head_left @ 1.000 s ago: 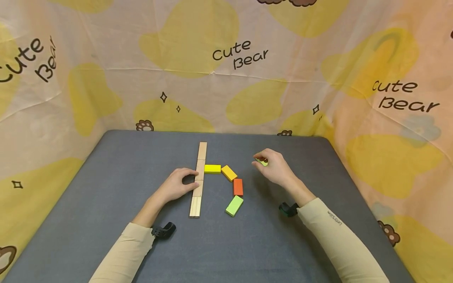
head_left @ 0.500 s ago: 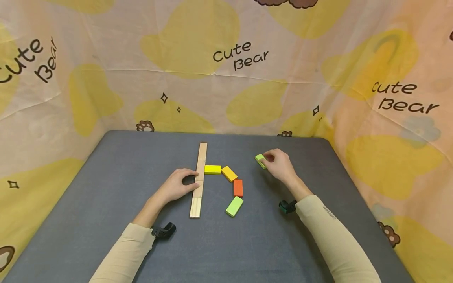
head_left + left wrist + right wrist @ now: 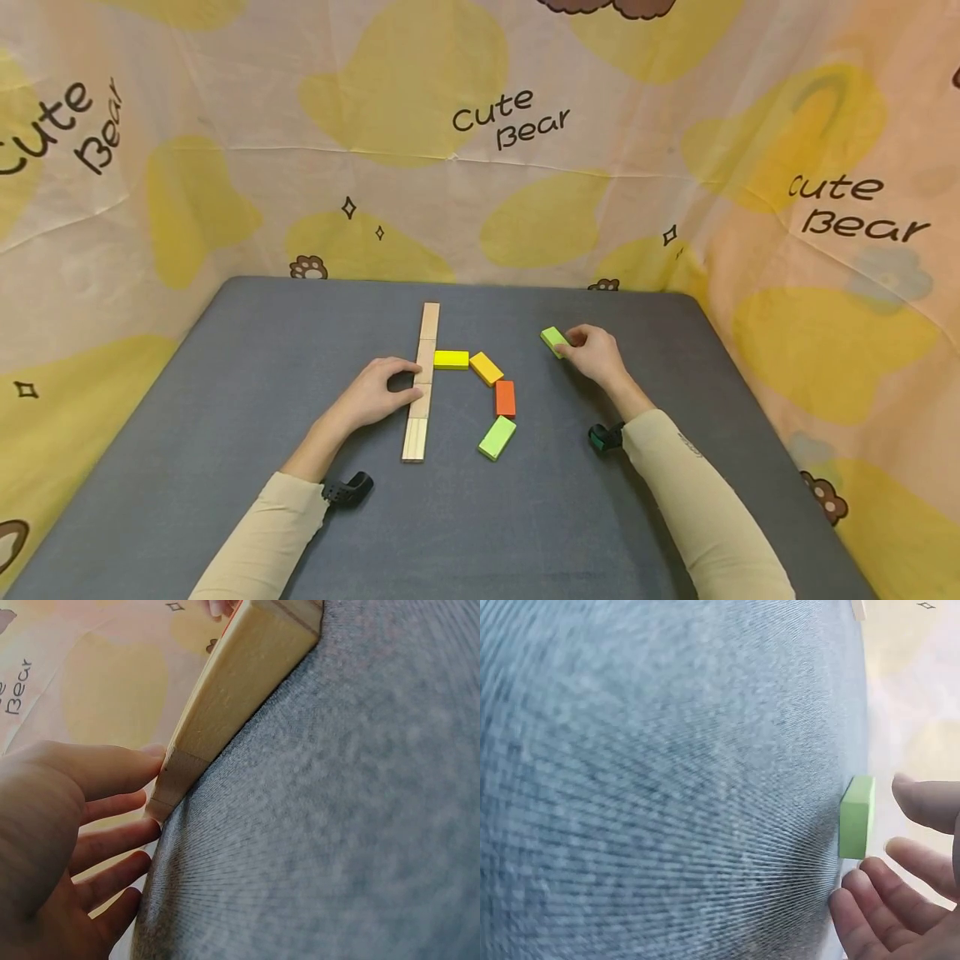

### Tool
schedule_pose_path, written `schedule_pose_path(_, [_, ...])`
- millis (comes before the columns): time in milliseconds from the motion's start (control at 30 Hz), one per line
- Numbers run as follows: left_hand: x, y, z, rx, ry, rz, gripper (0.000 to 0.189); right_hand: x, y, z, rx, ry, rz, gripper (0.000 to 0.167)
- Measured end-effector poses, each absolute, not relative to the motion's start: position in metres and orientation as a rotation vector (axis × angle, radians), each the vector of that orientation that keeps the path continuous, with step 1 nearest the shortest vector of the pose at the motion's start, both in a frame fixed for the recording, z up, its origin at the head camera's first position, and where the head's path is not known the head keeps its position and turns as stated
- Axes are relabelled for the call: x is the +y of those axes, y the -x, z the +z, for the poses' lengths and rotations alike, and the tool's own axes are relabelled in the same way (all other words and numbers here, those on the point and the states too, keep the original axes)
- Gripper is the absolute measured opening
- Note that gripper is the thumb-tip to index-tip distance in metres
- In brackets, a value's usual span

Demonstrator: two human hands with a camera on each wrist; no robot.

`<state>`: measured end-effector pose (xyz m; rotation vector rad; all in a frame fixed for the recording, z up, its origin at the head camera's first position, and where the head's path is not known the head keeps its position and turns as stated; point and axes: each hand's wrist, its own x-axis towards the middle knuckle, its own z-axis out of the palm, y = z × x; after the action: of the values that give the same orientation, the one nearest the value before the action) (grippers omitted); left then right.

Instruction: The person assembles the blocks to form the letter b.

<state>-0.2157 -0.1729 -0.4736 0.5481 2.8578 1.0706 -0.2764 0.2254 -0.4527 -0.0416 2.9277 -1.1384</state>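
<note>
In the head view, plain wooden blocks (image 3: 429, 322) lie end to end in a straight row. My left hand (image 3: 375, 392) rests its thumb and fingertips on the row's middle; the left wrist view shows the fingers fairly straight against the wood (image 3: 232, 686). From the row's right side curve a yellow block (image 3: 451, 360), an amber block (image 3: 486, 368), an orange-red block (image 3: 506, 399) and a light green block (image 3: 497, 438). Farther right lies another green block (image 3: 552, 338), tilted on the tabletop. My right hand (image 3: 597, 358) is beside it, fingers loose and apart from it in the right wrist view.
All the blocks lie on a dark grey tabletop (image 3: 465, 533). A printed cloth (image 3: 420, 192) hangs behind and along both sides. Each wrist wears a dark band, the left band (image 3: 348, 489) close above the table.
The right hand set the green block down on the table, let go of it and drew slightly back towards the right. The left hand and the other blocks stayed put.
</note>
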Motion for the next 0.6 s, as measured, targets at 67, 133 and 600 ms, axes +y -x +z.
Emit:
schedule_pose_path(67, [-0.1729, 0.2157, -0.4739, 2.858, -0.546, 1.070, 0.045, 0.2256, 0.2775, -0.4541, 2.915, 0.027, -1.133, 0.049])
schedule_pose_path(133, [-0.1729, 0.2156, -0.4740, 2.858, -0.544, 1.070, 0.045, 0.2255, 0.2784, -0.4549, 2.909, 0.026, -1.125, 0.050])
schedule_pose_path(600, [-0.1726, 0.2139, -0.4737, 2.852, -0.540, 1.079, 0.045, 0.2241, 0.2820, -0.4573, 2.921, 0.035, -1.057, 0.044])
